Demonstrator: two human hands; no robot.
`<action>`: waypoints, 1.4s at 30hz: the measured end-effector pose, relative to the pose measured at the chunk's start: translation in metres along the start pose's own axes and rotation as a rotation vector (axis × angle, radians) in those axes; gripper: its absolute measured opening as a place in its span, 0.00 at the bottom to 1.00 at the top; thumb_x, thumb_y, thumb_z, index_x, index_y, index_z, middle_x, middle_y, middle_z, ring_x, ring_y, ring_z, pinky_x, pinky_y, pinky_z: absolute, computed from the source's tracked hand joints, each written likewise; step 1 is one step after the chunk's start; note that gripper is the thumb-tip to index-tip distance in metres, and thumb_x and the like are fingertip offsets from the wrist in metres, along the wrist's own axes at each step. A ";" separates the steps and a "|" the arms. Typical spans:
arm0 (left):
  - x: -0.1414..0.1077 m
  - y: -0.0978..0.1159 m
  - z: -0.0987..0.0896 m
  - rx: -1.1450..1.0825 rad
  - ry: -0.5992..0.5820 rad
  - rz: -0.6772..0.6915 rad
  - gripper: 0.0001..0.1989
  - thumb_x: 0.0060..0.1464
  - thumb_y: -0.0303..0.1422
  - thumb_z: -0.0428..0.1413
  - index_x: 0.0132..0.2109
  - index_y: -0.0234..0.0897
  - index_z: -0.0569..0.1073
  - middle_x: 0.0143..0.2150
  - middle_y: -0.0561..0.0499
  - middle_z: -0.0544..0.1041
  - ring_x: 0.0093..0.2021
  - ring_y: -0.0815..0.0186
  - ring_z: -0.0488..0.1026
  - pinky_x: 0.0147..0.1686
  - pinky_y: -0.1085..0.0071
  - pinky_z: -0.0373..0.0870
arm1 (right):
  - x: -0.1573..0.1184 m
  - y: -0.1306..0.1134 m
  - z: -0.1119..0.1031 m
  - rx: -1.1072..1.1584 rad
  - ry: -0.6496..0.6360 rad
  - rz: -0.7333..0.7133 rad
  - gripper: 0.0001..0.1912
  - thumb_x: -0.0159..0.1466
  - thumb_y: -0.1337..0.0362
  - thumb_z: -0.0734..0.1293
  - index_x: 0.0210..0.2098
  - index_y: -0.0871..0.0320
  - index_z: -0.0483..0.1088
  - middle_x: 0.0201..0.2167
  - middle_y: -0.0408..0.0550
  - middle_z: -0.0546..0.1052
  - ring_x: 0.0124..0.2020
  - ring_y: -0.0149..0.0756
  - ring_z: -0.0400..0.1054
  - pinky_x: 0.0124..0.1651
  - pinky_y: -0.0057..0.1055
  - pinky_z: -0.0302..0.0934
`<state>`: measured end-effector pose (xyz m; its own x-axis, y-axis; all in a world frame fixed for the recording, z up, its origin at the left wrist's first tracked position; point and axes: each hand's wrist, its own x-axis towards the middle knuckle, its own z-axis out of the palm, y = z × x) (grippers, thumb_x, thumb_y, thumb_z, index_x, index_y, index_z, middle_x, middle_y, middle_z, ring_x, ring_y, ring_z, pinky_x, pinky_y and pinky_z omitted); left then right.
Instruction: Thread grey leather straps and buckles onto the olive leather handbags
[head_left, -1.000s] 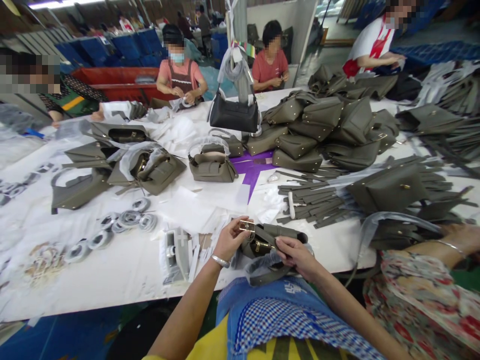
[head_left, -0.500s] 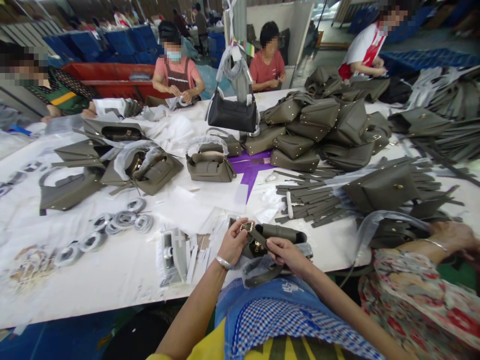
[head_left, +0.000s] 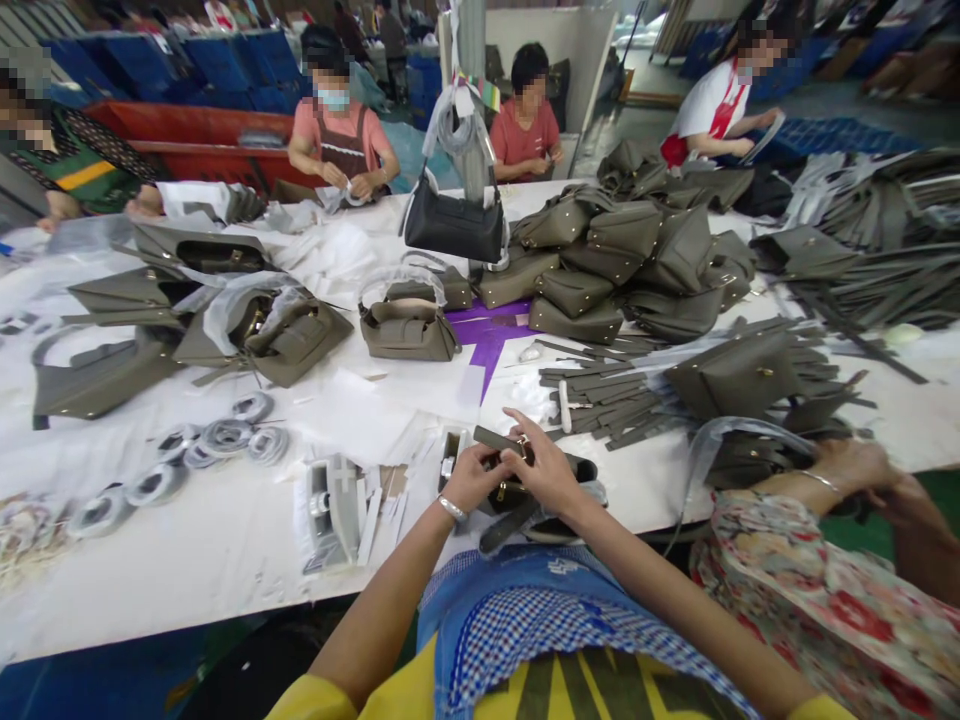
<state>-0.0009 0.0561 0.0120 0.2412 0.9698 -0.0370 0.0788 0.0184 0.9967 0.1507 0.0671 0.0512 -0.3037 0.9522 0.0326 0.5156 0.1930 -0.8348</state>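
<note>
Close in front of me an olive-grey handbag lies on the table edge, with its handle toward my body. My left hand is closed in a pinch on a flat olive-grey strap, whose free end sticks out to the left above the fingers. My right hand grips the same strap by its gold buckle, thumb against the left hand's fingers and forefinger raised. The fingers partly hide the buckle and the bag's opening. A gold zip pull hangs just below the hands.
Finished-looking bags lie to the left, and a bag pile is at the back right. Wrapped coils and loose straps flank my place. A black bag hangs mid-table. A co-worker's hand works close on my right.
My right hand has moved left and up to meet the left hand at the buckle. The strap's end now points left above the fingers. The view has shifted slightly.
</note>
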 end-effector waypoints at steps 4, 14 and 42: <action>0.001 0.003 0.008 0.206 0.034 -0.043 0.09 0.48 0.33 0.56 0.34 0.31 0.76 0.31 0.49 0.78 0.33 0.63 0.72 0.36 0.69 0.68 | 0.005 -0.003 0.008 -0.157 -0.005 -0.117 0.17 0.61 0.55 0.64 0.49 0.49 0.69 0.56 0.49 0.64 0.51 0.41 0.64 0.55 0.40 0.58; 0.004 0.018 -0.001 0.274 -0.203 -0.154 0.16 0.52 0.45 0.52 0.34 0.34 0.74 0.25 0.54 0.75 0.27 0.68 0.71 0.29 0.75 0.64 | 0.038 -0.025 -0.064 0.830 0.267 -0.007 0.22 0.67 0.49 0.53 0.42 0.55 0.72 0.46 0.49 0.76 0.53 0.39 0.66 0.61 0.43 0.54; 0.008 0.008 0.004 0.364 -0.329 -0.152 0.17 0.54 0.43 0.50 0.40 0.37 0.75 0.27 0.53 0.78 0.25 0.68 0.72 0.30 0.74 0.65 | -0.031 0.032 -0.030 0.870 0.080 0.560 0.17 0.56 0.53 0.70 0.37 0.60 0.76 0.36 0.48 0.78 0.38 0.38 0.72 0.42 0.33 0.69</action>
<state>0.0054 0.0633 0.0196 0.4879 0.8336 -0.2589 0.4541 0.0109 0.8909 0.2006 0.0506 0.0399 -0.1288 0.8721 -0.4722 -0.1999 -0.4892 -0.8490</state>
